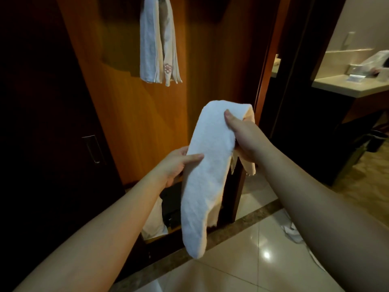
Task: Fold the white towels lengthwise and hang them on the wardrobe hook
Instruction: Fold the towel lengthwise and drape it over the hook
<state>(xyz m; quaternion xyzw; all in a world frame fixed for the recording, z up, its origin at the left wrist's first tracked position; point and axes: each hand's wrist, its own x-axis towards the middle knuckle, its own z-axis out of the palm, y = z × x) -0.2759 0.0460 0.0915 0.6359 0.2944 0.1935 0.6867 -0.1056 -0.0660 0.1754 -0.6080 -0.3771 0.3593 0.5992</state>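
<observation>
You hold a folded white towel [207, 175] out in front of you with both hands, in front of the open wardrobe [130, 114]; it is folded into a long narrow strip that droops from your right hand down toward the tiled floor [252, 266], its lower end hanging free. Your right hand [242, 135] grips the towel near its upper end, thumb pressed on the near face and fingers curled round behind, so the top of the strip bends over above your thumb; a shorter loose flap hangs below that hand. Your left hand [176, 163] pinches the towel's left edge lower down, thumb lying across the front of the cloth and the fingers hidden behind it.

Up on the wardrobe's orange-brown inner panel, other towels [157, 43] already hang in narrow folds, one bearing a small pink flower mark near its bottom hem; the hook itself is out of view above the top edge. To the left stands a dark wardrobe door with a metal handle [92, 148]; low inside the wardrobe you can see a pale bag [153, 220] beside something dark. At the right a bathroom counter [347, 85] carries a clear plastic bag [374, 60]; white crumpled cloth [292, 230] lies on the floor by your right forearm.
</observation>
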